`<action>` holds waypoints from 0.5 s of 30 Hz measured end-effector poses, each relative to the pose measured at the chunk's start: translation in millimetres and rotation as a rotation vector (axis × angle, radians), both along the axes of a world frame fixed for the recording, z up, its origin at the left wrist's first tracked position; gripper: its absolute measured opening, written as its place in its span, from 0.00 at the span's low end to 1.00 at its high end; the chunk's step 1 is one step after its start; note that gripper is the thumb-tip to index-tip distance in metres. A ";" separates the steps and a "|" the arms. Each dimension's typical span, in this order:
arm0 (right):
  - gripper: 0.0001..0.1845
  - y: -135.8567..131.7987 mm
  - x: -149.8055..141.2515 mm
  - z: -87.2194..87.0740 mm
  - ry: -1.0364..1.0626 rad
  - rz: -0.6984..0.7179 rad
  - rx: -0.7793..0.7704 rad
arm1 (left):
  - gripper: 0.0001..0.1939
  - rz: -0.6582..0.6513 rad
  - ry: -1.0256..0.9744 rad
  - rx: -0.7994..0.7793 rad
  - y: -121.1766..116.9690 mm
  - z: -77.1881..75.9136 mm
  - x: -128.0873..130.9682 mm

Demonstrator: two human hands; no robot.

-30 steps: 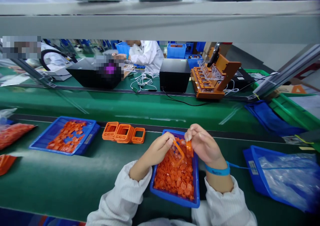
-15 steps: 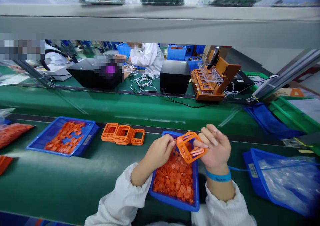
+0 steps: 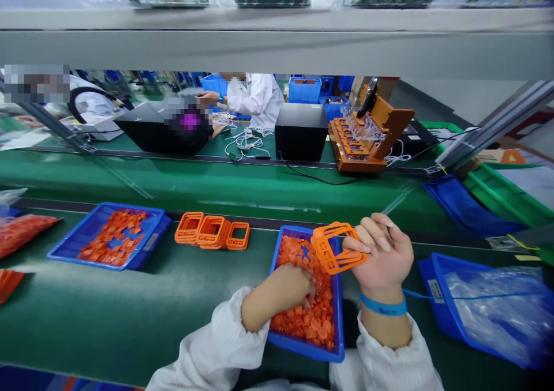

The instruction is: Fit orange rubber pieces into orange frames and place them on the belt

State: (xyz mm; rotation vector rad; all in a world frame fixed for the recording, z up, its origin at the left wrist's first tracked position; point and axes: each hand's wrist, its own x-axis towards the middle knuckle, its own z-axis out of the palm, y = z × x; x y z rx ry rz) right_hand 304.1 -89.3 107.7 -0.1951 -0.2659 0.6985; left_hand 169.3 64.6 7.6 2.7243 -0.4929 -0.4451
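Note:
My right hand is closed on orange plastic frames; more than one seems stacked in the grip, tilted above the bin. A blue wristband circles that wrist. Down in the blue bin, my left hand has its fingers curled among small orange plastic pieces. Its fingertips are partly hidden, so what they pinch, if anything, cannot be made out.
Left of the bin lie stacked orange frames. A blue tray of orange pieces stands farther left. At right is a blue bin with clear plastic bags. Across the belt are black boxes, an orange fixture and co-workers.
My left hand has left the orange frame and moved down into the small pieces in the bin. My right hand has shifted slightly right, with the frames still held.

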 end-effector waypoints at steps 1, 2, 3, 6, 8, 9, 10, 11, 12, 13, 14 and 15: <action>0.14 0.3 0.1 0.1 -0.001 0.000 0.003 | 0.08 -0.003 -0.036 -0.027 2.7 1.3 -0.1; 0.14 0.6 0.1 0.2 0.000 -0.001 0.003 | 0.07 -0.001 -0.069 -0.069 5.5 3.7 -0.7; 0.14 1.1 0.2 0.3 0.003 -0.004 0.000 | 0.06 0.009 -0.097 -0.123 8.3 7.2 -1.6; 0.15 2.6 0.6 0.2 0.013 -0.020 -0.018 | 0.05 0.058 -0.142 -0.288 16.8 24.0 -6.0; 0.16 3.8 -0.1 0.3 0.013 -0.047 -0.041 | 0.05 0.082 -0.174 -0.393 22.9 38.0 -9.5; 0.16 4.6 -0.9 0.5 0.009 -0.072 -0.053 | 0.06 0.089 -0.197 -0.469 26.0 44.7 -11.3; 0.16 5.5 -2.2 0.8 0.001 -0.103 -0.066 | 0.08 0.104 -0.229 -0.560 28.9 50.7 -13.2; 0.16 6.7 -4.0 1.3 -0.011 -0.138 -0.080 | 0.11 0.131 -0.264 -0.661 31.5 55.6 -15.0; 0.16 8.0 -6.2 1.8 -0.030 -0.171 -0.095 | 0.14 0.172 -0.293 -0.761 33.6 59.4 -16.7; 0.16 9.5 -8.7 2.3 -0.053 -0.202 -0.111 | 0.17 0.232 -0.307 -0.856 35.3 61.8 -18.3; 0.15 11.2 -11.3 2.7 -0.079 -0.228 -0.129 | 0.21 0.308 -0.304 -0.941 36.5 63.2 -19.6; 0.15 13.0 -14.1 3.0 -0.107 -0.246 -0.149 | 0.24 0.392 -0.283 -1.020 37.4 63.5 -20.6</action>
